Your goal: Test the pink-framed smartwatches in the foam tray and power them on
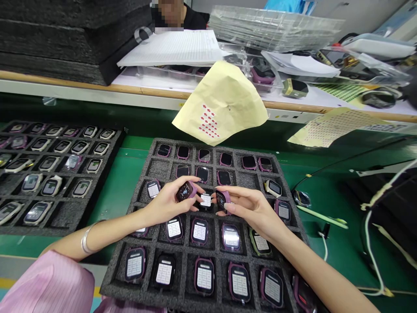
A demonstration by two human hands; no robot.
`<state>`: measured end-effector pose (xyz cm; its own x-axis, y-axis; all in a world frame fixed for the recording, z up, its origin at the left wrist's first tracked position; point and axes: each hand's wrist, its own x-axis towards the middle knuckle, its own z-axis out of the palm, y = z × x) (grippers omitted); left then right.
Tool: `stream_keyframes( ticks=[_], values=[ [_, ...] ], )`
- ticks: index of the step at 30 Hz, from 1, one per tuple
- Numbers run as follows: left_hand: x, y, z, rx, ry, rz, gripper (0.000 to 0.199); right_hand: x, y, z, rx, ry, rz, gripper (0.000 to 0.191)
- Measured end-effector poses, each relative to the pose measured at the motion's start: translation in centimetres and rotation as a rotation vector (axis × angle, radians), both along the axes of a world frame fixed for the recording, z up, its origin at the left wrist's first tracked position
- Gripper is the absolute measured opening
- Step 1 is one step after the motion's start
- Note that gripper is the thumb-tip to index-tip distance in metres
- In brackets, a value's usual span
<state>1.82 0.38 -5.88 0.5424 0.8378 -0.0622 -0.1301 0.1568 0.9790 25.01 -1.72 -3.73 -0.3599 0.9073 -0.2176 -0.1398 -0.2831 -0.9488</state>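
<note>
Holding one purple watch (186, 190) pinched in left hand (169, 202), another (223, 200) in right hand (250, 208), I figured slotting them into the foam tray (137, 278) was next.

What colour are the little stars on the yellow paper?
The stars on the yellow paper are red, seen in the head view.

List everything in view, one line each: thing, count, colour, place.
foam tray: one, dark grey, centre, on the green belt
second foam tray: one, dark grey, left
watch units: many, mostly purple-edged, in tray pockets
yellow sheet: one, red stickers, hanging off the shelf edge
foam stack: black, upper left
clear trays: stacked, upper shelf
bracelet: silver, left wrist
left hand: holds a purple watch
right hand: holds another watch
</note>
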Motion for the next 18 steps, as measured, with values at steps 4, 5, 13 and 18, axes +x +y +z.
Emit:
stream_keyframes(
  ticks=[4, 5, 13, 18],
  values=[
    [-0.01, -0.01, -0.02, 0.014, 0.014, -0.013, 0.040, 0.12, 0.07, -0.06, -0.005, -0.005, 0.015, 0.035],
    [-0.01, -0.01, -0.08, 0.016, 0.013, -0.010, 0.042, 0.13, 0.09, -0.09, -0.005, 0.002, 0.021, 0.035],
    [0.06, -0.15, -0.72, 0.030, 0.020, -0.017, 0.043, 0.03, 0.11, -0.13, 0.001, -0.011, 0.007, 0.033],
    [0.06, -0.29, -0.60, 0.007, 0.049, -0.026, 0.035, 0.01, 0.02, -0.09, -0.003, -0.026, 0.018, 0.031]
  ],
)
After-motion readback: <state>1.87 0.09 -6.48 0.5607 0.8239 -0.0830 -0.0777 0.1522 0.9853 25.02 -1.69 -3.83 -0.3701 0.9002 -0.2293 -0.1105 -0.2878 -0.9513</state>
